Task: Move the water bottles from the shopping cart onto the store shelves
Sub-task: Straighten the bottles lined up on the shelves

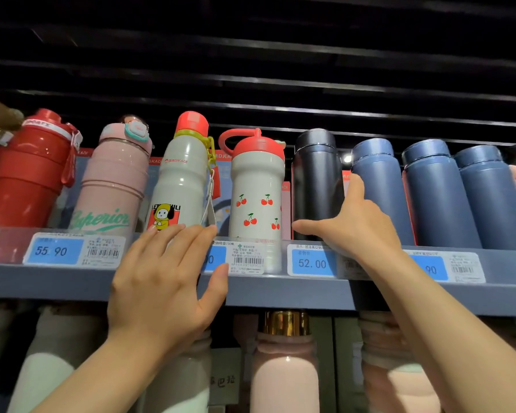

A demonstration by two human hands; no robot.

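Water bottles stand upright in a row on the upper grey store shelf [280,289], behind its front lip of blue price labels. From the left: a red plastic bottle with a strap [27,171], a pink bottle with green script lettering [113,186], a tall cream bottle with a red cap and a yellow cartoon figure [182,174], a short cream bottle printed with red cherries under a red loop-handled lid [256,192], a black cylindrical flask [316,177], and three dark blue cylindrical flasks [435,189] side by side.

The right hand [355,225] is wrapped around the lower part of the black flask: its thumb lies across the front near the base and the fingers reach round the right side, between it and the nearest blue flask. The flask's base is hidden by the shelf lip.

The left hand [167,278] is held flat, fingers straight and together, palm towards the shelf edge. Its fingertips reach the base of the tall cream bottle and its thumb lies over a price label [245,257]; it grips nothing.

On the lower shelf, blurred pale pink and white bottles [283,371] stand below, one with a gold collar.
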